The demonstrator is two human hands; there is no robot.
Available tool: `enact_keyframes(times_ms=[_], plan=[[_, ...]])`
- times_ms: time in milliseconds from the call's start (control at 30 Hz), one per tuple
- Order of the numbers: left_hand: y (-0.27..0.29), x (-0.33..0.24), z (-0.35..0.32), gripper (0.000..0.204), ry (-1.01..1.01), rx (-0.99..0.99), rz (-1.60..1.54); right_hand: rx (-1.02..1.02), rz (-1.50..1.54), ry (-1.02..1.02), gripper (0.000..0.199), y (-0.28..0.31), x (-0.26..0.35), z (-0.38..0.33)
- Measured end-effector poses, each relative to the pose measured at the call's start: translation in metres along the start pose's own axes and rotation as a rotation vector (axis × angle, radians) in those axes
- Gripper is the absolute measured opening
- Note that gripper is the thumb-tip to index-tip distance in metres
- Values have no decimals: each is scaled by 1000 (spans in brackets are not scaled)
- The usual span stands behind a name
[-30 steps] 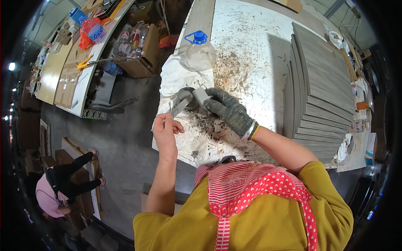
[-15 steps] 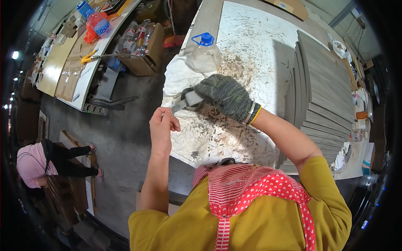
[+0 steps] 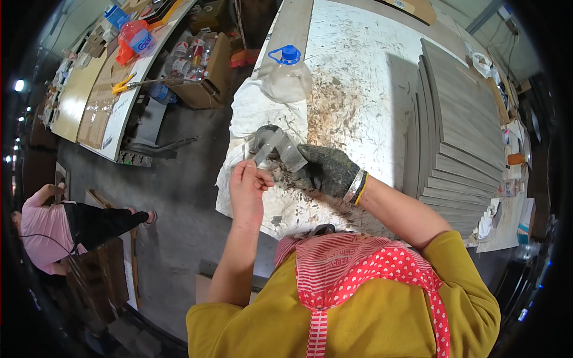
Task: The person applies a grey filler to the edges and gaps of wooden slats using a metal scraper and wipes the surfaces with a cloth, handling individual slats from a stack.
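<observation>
My bare left hand (image 3: 249, 184) pinches one end of a translucent, tape-like strip (image 3: 270, 147). The strip runs up from my fingertips, bends, and drops toward my right hand (image 3: 331, 170), which wears a dark, mottled work glove. The gloved fingers are curled against the strip's greyish far part; their tips are partly hidden. Just behind the strip, a dark round object (image 3: 264, 133) lies on a crumpled white cloth (image 3: 243, 110); its kind is unclear. Beyond it stands a clear plastic jug (image 3: 287, 82) with a blue cap and handle.
A stack of grey wood-grain panels (image 3: 465, 125) takes up the worktable's (image 3: 364, 65) right side. To the left, a cardboard box (image 3: 206, 89) of bottles sits near another bench (image 3: 116, 128). A person in pink (image 3: 45, 227) is at the lower left.
My right hand has come down and toward me, turning, and the strip now shows bent between both hands. My left hand has shifted slightly right. The person in pink has moved an arm.
</observation>
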State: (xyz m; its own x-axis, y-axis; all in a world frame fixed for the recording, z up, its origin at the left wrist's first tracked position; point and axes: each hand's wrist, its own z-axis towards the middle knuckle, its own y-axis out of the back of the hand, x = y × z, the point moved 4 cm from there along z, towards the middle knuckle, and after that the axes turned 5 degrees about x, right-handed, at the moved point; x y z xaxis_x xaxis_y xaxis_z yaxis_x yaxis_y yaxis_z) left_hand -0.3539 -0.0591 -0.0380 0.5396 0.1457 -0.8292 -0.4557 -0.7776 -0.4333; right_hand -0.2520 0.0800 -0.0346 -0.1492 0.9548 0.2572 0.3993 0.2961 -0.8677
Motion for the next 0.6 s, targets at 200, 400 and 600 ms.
enact_keyframes(times_ms=[200,400,600], plan=[[6,9,3,16,-86,-33,175,20,59,-20,38,-4,-10,-3],[1,1,-8,16,-161,-44,156,0,1,4,42,-6,-9,-5],[7,-2,-5,16,-200,-45,279,52,86,-17,40,-33,-12,-18]])
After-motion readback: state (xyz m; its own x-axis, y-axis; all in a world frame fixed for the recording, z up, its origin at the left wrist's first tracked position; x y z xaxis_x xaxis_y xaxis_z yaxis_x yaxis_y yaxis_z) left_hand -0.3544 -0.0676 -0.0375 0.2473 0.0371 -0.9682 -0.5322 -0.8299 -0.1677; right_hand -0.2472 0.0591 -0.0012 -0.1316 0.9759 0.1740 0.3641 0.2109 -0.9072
